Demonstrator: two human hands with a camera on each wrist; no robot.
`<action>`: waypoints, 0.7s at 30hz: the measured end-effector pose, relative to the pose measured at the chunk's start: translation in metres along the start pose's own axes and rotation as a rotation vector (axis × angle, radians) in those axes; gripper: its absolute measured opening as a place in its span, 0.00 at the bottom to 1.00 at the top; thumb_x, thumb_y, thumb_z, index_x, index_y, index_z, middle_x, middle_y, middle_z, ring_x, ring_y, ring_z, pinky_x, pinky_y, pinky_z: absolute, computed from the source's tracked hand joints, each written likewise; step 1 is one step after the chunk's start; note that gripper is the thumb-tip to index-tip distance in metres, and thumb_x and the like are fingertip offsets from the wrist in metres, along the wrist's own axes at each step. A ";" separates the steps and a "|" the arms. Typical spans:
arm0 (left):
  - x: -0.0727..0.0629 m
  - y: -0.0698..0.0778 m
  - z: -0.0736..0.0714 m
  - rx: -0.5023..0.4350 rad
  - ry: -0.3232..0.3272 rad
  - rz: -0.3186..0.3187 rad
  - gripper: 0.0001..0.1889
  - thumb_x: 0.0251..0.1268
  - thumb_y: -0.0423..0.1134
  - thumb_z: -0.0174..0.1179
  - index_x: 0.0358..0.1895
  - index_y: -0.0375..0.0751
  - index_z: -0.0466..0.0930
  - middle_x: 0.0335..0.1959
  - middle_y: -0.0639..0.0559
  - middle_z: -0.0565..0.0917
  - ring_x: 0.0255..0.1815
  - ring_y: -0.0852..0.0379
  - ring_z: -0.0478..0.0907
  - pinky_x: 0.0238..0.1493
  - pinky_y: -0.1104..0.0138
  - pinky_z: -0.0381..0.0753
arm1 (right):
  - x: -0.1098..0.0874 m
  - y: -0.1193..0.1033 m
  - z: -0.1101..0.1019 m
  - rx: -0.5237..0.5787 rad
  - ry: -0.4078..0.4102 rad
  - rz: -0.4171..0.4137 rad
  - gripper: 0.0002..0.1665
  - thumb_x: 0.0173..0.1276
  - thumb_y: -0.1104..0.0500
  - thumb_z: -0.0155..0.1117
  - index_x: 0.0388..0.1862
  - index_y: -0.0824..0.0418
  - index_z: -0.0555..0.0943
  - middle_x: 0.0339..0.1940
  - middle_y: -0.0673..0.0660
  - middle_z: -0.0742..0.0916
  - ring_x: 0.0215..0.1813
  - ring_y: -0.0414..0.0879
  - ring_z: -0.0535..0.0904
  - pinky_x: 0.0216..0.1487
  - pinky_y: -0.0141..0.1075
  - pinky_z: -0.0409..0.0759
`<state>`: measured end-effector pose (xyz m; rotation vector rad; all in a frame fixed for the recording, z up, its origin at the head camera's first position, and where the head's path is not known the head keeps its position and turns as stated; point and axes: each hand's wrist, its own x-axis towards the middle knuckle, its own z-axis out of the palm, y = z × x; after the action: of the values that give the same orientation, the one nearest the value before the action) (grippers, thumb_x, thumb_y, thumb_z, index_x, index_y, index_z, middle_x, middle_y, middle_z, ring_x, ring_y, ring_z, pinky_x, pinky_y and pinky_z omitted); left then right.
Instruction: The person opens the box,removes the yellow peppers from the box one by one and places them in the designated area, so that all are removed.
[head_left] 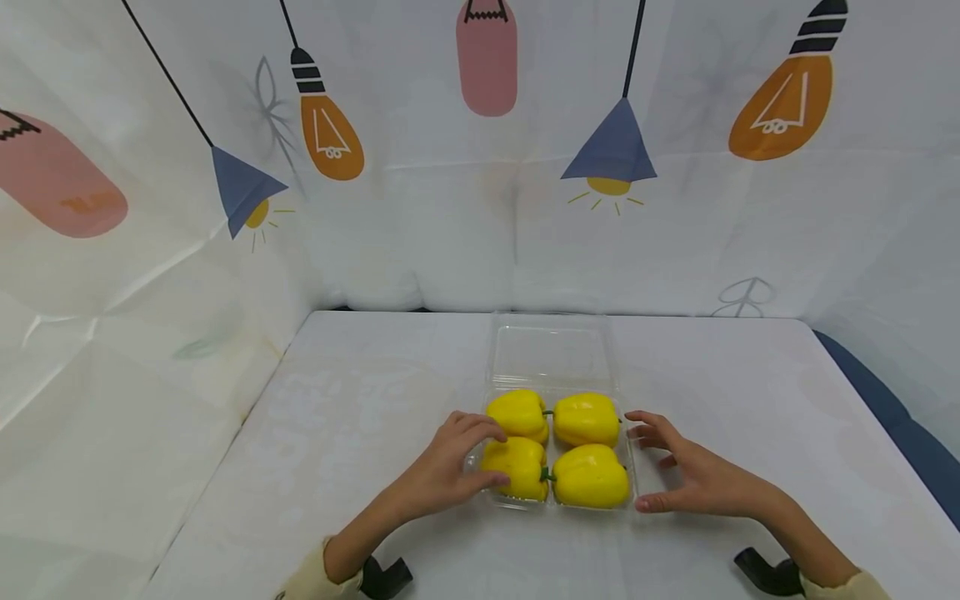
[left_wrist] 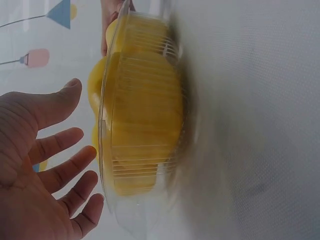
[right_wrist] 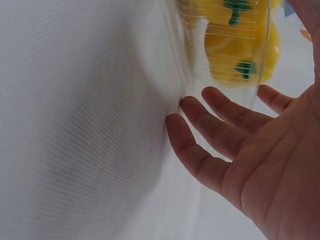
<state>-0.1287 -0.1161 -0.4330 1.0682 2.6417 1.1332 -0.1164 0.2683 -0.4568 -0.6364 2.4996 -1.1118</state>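
Observation:
Several yellow bell peppers sit in a clear plastic clamshell box, whose lid (head_left: 551, 354) is folded back flat behind it. The front left pepper (head_left: 513, 468) and back left pepper (head_left: 519, 415) lie close to my left hand (head_left: 453, 462), which hovers at the box's left side, fingers loosely bent and thumb apart. In the left wrist view that hand grips nothing beside the ribbed box wall (left_wrist: 137, 152). To the right of the front right pepper (head_left: 591, 477) and back right pepper (head_left: 587, 418), my right hand (head_left: 686, 475) spreads its fingers near the box, holding nothing.
The box stands on a white table (head_left: 375, 375). Behind the table hangs a white curtain (head_left: 435, 225) printed with lamps and bulbs. Something dark blue (head_left: 885, 400) shows past the table's right edge.

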 end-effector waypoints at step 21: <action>0.003 0.004 0.014 0.213 -0.055 -0.034 0.31 0.59 0.60 0.66 0.62 0.51 0.72 0.62 0.58 0.74 0.58 0.57 0.66 0.56 0.58 0.67 | 0.001 0.002 0.001 -0.011 0.002 0.002 0.61 0.57 0.46 0.77 0.77 0.52 0.48 0.67 0.61 0.73 0.64 0.61 0.71 0.52 0.40 0.79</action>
<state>-0.1241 -0.1033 -0.4398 1.0653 2.7734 0.8185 -0.1176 0.2684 -0.4588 -0.6357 2.5088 -1.0993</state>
